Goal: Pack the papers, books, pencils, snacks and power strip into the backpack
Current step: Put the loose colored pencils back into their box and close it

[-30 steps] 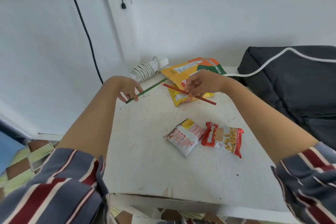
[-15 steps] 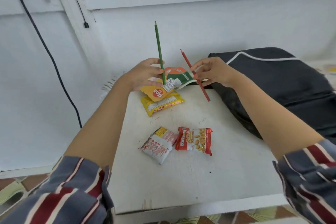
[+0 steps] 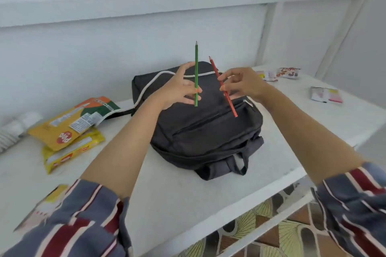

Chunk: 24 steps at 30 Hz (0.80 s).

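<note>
A black backpack [image 3: 208, 131] lies flat on the white table [image 3: 177, 194], its zippers closed. My left hand [image 3: 177, 89] pinches a green pencil [image 3: 196, 62] upright above the bag. My right hand [image 3: 242, 83] pinches a red pencil [image 3: 215, 71], tilted, just to the right of the green one. A white power cord [image 3: 146, 87] runs across the bag's far end. Yellow and orange snack bags [image 3: 69, 125] lie left of the bag. Small snack packets [image 3: 288, 73] lie at the far right.
A coiled white cord [image 3: 10, 131] sits at the far left edge by the wall. A pink and white packet [image 3: 325, 95] lies at the right. Another snack packet [image 3: 41, 208] peeks out by my left sleeve. The table's front edge runs diagonally over patterned floor tiles [image 3: 282, 236].
The view has swung right, so the backpack now sits in the middle. Both hands moved with their pencils from above the snack bags to above the backpack.
</note>
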Each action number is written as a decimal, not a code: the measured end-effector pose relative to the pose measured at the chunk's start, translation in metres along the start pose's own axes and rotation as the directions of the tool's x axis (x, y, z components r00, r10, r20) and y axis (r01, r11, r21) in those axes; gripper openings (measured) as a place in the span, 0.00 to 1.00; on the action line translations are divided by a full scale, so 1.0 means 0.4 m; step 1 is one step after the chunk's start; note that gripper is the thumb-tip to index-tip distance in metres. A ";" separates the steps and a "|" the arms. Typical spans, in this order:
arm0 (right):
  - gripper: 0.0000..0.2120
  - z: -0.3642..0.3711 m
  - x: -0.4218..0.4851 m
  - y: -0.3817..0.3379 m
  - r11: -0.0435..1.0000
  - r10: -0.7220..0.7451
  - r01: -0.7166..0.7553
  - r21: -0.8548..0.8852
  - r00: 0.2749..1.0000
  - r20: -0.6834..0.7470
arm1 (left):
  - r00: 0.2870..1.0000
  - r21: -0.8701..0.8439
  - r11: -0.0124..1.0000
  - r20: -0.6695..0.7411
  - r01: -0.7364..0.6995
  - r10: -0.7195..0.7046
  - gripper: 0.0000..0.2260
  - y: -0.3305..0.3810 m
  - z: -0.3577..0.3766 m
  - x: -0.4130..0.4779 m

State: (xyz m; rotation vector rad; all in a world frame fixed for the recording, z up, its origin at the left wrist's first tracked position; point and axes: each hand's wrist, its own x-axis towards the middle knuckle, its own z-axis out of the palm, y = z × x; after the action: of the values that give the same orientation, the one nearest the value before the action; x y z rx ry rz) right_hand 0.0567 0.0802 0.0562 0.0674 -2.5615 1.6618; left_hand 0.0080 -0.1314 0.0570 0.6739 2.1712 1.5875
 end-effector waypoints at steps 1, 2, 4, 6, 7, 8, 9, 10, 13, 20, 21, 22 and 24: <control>0.09 -0.043 -0.009 0.020 1.000 0.011 -0.011 -0.001 1.000 -0.014 | 1.000 -0.002 1.000 0.018 -0.005 0.005 0.34 0.010 0.035 0.027; 0.09 -0.082 -0.018 0.039 1.000 0.024 -0.024 -0.006 0.999 -0.025 | 1.000 -0.009 1.000 0.029 -0.006 0.007 0.34 0.019 0.069 0.053; 0.08 -0.157 -0.031 0.076 0.999 0.052 -0.052 -0.004 0.998 -0.048 | 0.999 -0.031 0.999 0.035 -0.011 0.012 0.34 0.037 0.132 0.102; 0.09 -0.220 -0.039 0.110 0.997 0.077 -0.077 0.010 0.995 -0.069 | 0.999 -0.051 0.999 0.045 -0.014 0.016 0.34 0.054 0.189 0.145; 0.09 -0.250 -0.041 0.126 0.996 0.084 -0.084 0.012 0.993 -0.080 | 0.998 -0.059 0.998 0.055 -0.014 0.017 0.33 0.062 0.215 0.166; 0.09 -0.277 -0.040 0.142 0.996 0.090 -0.089 0.013 0.992 -0.092 | 0.997 -0.064 0.998 0.070 -0.013 0.017 0.33 0.070 0.239 0.187; 0.09 -0.304 -0.037 0.158 0.996 0.093 -0.092 0.018 0.990 -0.106 | 0.996 -0.065 0.998 0.086 -0.011 0.016 0.32 0.076 0.263 0.209; 0.09 -0.327 -0.033 0.175 0.995 0.097 -0.095 0.025 0.987 -0.125 | 0.995 -0.059 0.998 0.100 -0.007 0.012 0.32 0.081 0.284 0.232; 0.11 -0.386 -0.011 0.225 0.993 0.114 -0.107 0.050 0.978 -0.177 | 0.991 -0.018 1.000 0.130 0.017 -0.015 0.31 0.087 0.341 0.306; 0.14 -0.466 0.087 0.339 0.981 0.186 -0.174 0.084 0.966 -0.180 | 0.982 0.097 0.989 0.142 0.111 -0.125 0.31 0.057 0.437 0.472; 0.14 -0.470 0.104 0.352 0.979 0.197 -0.186 0.082 0.968 -0.155 | 0.979 0.116 0.985 0.144 0.128 -0.145 0.31 0.052 0.448 0.492; 0.15 -0.471 0.120 0.364 0.977 0.204 -0.195 0.082 0.970 -0.129 | 0.975 0.140 0.980 0.150 0.143 -0.163 0.31 0.046 0.459 0.511; 0.15 -0.473 0.149 0.388 0.975 0.209 -0.200 0.100 0.973 -0.098 | 0.971 0.177 0.971 0.149 0.159 -0.186 0.31 0.035 0.474 0.543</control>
State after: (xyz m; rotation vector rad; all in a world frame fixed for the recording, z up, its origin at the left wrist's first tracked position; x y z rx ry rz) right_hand -0.0065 0.3169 -0.0026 -0.2828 -2.4850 1.7948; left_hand -0.0629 0.1445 0.0108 0.6209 2.1873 1.2307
